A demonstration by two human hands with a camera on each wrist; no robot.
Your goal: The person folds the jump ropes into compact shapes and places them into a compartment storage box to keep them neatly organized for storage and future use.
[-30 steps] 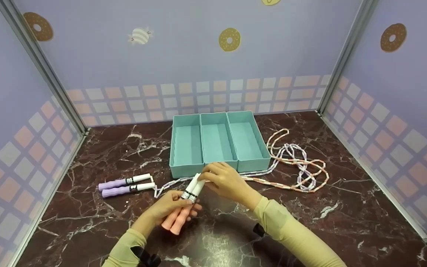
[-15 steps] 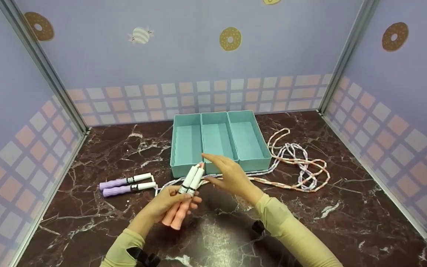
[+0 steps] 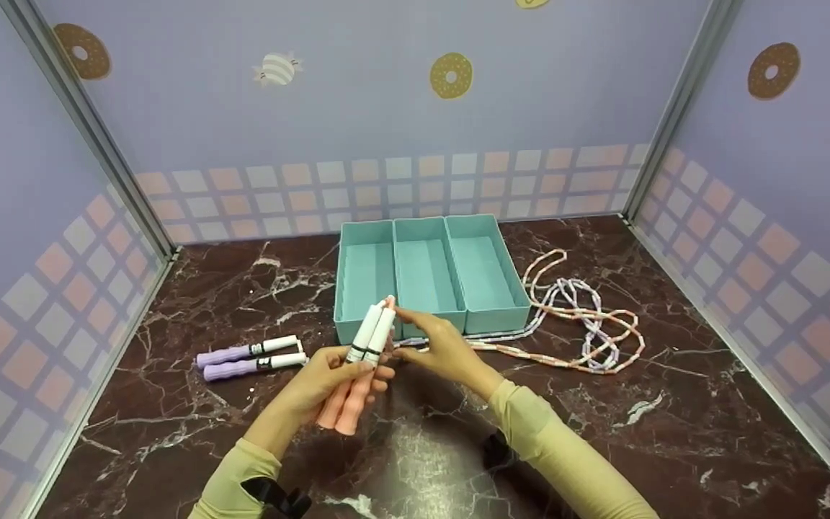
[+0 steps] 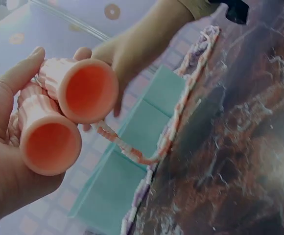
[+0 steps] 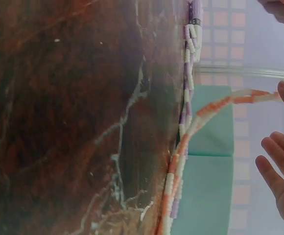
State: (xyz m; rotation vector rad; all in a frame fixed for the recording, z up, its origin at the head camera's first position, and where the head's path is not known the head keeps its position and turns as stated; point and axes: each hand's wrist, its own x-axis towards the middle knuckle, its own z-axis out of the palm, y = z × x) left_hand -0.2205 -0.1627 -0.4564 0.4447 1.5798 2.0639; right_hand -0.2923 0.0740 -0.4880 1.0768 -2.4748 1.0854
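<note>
My left hand [image 3: 318, 382] grips two jump rope handles [image 3: 379, 339] side by side, orange grips toward me and white ends tilted up and away. In the left wrist view the hollow ends of the orange grips [image 4: 44, 110] face the camera. Orange-and-white beaded cord [image 4: 137, 156] runs down from them to the table. My right hand [image 3: 447, 353] is beside the white ends, with its index finger stretched toward their tips. The right wrist view has its thumb right at the beaded cord [image 5: 213, 107] and the other fingers [image 5: 274, 147] extended and spread.
A teal box [image 3: 364, 328] with three compartments stands behind the hands. Purple-and-white jump rope handles [image 3: 231, 369] lie at the left. Loops of purple beaded cord [image 3: 591, 288] and orange beaded cord [image 3: 635, 324] tangle right of the box. Patterned walls enclose the table.
The left hand has raised and tilted the handles more upright. The right hand has let go of their white ends, drawn back with straightened fingers, then come near the tips again.
</note>
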